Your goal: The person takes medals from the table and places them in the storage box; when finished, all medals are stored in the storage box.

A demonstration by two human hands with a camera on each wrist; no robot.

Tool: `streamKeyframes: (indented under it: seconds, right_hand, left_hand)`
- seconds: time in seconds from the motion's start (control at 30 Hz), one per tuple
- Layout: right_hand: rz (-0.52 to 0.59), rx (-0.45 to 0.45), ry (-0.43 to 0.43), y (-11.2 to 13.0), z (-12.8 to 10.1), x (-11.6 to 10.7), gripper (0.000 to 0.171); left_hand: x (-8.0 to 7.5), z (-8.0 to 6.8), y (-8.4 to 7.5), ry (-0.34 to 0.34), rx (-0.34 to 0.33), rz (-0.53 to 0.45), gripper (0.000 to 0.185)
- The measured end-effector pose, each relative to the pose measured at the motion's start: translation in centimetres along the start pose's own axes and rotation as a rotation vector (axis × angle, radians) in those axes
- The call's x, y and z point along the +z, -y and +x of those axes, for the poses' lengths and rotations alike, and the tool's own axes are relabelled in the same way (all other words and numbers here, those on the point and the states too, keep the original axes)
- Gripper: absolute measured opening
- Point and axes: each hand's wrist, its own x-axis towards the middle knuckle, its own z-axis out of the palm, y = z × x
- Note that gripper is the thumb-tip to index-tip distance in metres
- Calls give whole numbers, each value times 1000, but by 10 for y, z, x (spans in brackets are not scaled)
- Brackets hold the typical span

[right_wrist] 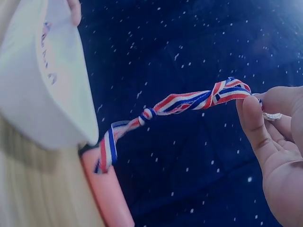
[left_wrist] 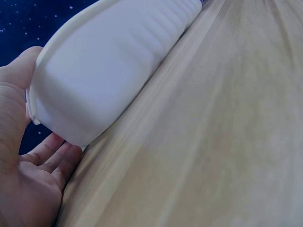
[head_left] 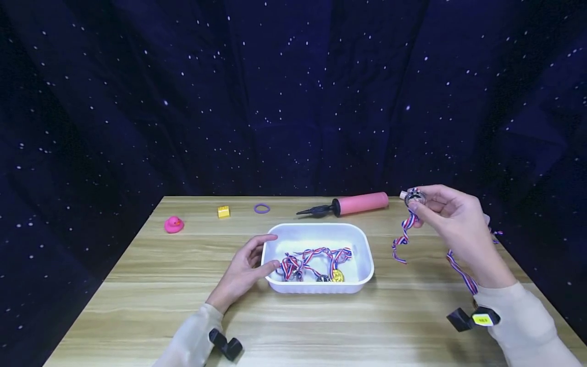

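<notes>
My right hand (head_left: 451,219) is raised over the table's right side, pinching a silver medal (head_left: 415,198) between thumb and fingers. Its red, white and blue ribbon (right_wrist: 189,101), knotted and twisted, hangs below. My left hand (head_left: 247,267) grips the left end of a white plastic tub (head_left: 321,288), thumb at the rim and other fingers along the outer wall, as the left wrist view shows (left_wrist: 38,175). Inside the tub lie tangled striped ribbons (head_left: 316,252), a gold medal (head_left: 338,276) and a dark silver medal (head_left: 323,279).
Along the table's back are a pink rubber duck (head_left: 174,225), a yellow toy block (head_left: 223,212), a purple ring (head_left: 262,208) and a pink hand pump (head_left: 362,204) with a black nozzle. Another striped ribbon (head_left: 463,272) lies on the right, partly hidden by my right arm.
</notes>
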Motion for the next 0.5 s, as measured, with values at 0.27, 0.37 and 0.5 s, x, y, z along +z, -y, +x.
streamKeyframes:
  seconds: [0.27, 0.37, 0.5]
  right_hand:
    - [180, -95, 41, 7, 17, 33, 27]
    - [250, -127, 71, 6, 21, 48, 33]
    - [311, -139, 111, 3, 22, 66, 40]
  left_hand:
    - [-1, 0, 1, 6, 9, -4, 65]
    - [-1, 0, 1, 7, 8, -6, 65]
    - [-1, 0, 0, 4, 4, 5, 65]
